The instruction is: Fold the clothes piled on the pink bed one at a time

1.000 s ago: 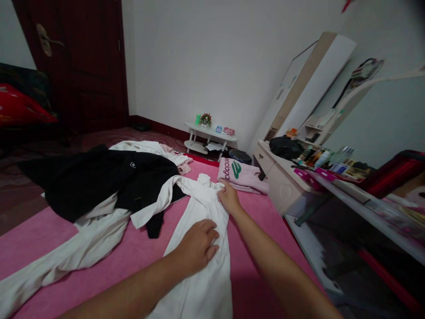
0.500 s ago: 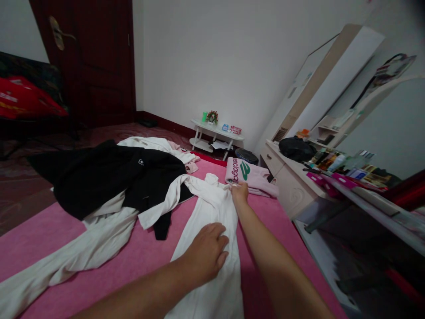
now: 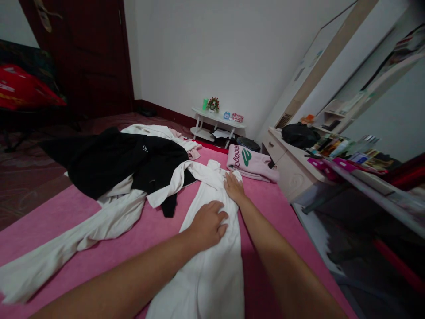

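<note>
A white garment point(image 3: 212, 261) lies stretched lengthwise on the pink bed cover point(image 3: 275, 208) in front of me. My left hand point(image 3: 207, 223) rests palm down on its middle, fingers curled loosely on the cloth. My right hand point(image 3: 234, 186) lies flat on the garment's far end, fingers stretched out beside its collar. Just beyond that hand sits a folded pink sweatshirt point(image 3: 250, 165) with green lettering.
A black jacket point(image 3: 116, 159) and more white clothes point(image 3: 86, 230) are heaped on the bed's left half. To the right stands a cream dresser point(image 3: 292, 170) with a black bag, bottles and a mirror. A small white table point(image 3: 217, 124) and a dark red door point(image 3: 89, 57) are behind.
My right hand has slid back from the garment's far edge near the pink sweatshirt onto the cloth and now lies flat. My left hand stayed on the garment's middle. The view shifted slightly.
</note>
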The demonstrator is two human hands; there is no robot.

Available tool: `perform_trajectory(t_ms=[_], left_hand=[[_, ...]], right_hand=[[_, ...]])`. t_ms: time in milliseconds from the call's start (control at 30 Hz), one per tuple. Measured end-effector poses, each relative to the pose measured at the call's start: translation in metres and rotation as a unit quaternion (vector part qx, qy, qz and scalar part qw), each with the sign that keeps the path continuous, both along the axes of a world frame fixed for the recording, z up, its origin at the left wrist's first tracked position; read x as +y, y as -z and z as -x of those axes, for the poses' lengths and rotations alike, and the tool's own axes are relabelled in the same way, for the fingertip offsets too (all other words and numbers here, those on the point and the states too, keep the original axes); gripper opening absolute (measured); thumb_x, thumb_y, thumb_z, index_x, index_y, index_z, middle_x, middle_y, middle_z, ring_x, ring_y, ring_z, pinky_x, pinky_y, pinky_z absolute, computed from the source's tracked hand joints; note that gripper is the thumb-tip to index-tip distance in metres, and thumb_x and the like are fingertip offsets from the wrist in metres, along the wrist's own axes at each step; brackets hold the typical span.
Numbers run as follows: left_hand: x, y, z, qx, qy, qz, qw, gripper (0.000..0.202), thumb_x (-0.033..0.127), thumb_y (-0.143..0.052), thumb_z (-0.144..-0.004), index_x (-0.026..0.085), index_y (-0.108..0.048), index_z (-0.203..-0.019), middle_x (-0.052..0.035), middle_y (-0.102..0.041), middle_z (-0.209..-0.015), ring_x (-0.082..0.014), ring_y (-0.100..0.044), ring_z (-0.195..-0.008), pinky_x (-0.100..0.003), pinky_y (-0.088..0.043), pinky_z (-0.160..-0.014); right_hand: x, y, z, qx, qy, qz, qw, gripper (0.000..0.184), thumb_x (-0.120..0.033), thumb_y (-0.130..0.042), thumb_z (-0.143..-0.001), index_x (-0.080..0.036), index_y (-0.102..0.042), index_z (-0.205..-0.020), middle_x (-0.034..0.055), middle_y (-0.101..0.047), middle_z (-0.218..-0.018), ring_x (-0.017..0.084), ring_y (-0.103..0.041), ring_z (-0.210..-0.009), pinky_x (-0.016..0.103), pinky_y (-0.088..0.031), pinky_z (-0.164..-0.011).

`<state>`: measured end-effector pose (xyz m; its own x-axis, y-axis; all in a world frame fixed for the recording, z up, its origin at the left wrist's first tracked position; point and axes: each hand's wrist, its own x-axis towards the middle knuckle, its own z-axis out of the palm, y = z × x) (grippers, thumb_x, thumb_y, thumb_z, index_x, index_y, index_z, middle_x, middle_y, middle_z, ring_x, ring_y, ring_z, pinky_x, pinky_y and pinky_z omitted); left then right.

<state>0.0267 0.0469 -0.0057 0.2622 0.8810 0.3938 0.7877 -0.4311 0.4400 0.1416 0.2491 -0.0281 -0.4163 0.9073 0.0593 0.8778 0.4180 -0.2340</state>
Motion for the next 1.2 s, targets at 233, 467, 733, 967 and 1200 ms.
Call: perform_trajectory(t_ms=[233,467,733,967,1200], left_hand=[[0.003,0.01,0.002,-0.038,-0.028,-0.016,0.999,0.028,0.022,-0.058,-0.081,0.018,-0.064,-0.107,-0.0103,-0.054,-0.121,-0.0253,-0.049,-0.114,-0.038,-0.042,-0.097],[0.004,0.01,0.003,-0.079,-0.089,-0.013,0.993,0.026,0.022,-0.056,-0.083,0.018,-0.061,-0.108,-0.0095,-0.054,-0.114,-0.0235,-0.052,-0.108,-0.036,-0.043,-0.095],[0.011,0.011,0.005,-0.074,-0.127,0.026,0.989,0.027,0.018,-0.055,-0.083,0.021,-0.063,-0.109,-0.0058,-0.06,-0.097,-0.0212,-0.058,-0.095,-0.031,-0.044,-0.085],[0.013,0.013,0.007,-0.122,-0.138,0.017,0.983,0.026,0.01,-0.053,-0.078,0.021,-0.066,-0.098,-0.0027,-0.061,-0.086,-0.0174,-0.058,-0.08,-0.028,-0.043,-0.073],[0.012,0.017,0.006,-0.178,-0.114,0.001,0.977,0.027,0.009,-0.052,-0.077,0.018,-0.064,-0.099,-0.0038,-0.063,-0.087,-0.0179,-0.058,-0.081,-0.029,-0.045,-0.076]], right_hand=[[-0.051,-0.005,-0.03,-0.029,-0.029,0.032,0.999,0.055,-0.039,-0.026,-0.098,-0.019,-0.024,-0.149,0.0075,-0.014,-0.158,0.024,-0.009,-0.145,0.047,-0.017,-0.114],[-0.172,-0.036,-0.072,0.134,-0.127,-0.02,0.983,0.025,-0.021,-0.05,-0.087,-0.016,-0.065,-0.107,0.0115,-0.058,-0.125,0.021,-0.048,-0.12,0.033,-0.034,-0.103],[-0.282,-0.063,-0.095,0.086,-0.132,0.132,0.979,0.021,-0.014,-0.07,-0.072,-0.021,-0.062,-0.09,0.0005,-0.061,-0.093,0.014,-0.054,-0.085,0.023,-0.036,-0.07],[-0.262,-0.085,-0.089,-0.01,-0.174,0.175,0.969,0.026,-0.036,-0.067,-0.079,-0.017,-0.063,-0.061,-0.0018,-0.059,-0.058,0.01,-0.049,-0.055,0.024,-0.027,-0.055],[-0.147,-0.049,-0.018,0.345,-0.05,-0.006,0.937,0.04,-0.032,-0.049,-0.086,-0.016,-0.057,-0.122,0.0101,-0.061,-0.124,0.02,-0.057,-0.111,0.031,-0.044,-0.092]])
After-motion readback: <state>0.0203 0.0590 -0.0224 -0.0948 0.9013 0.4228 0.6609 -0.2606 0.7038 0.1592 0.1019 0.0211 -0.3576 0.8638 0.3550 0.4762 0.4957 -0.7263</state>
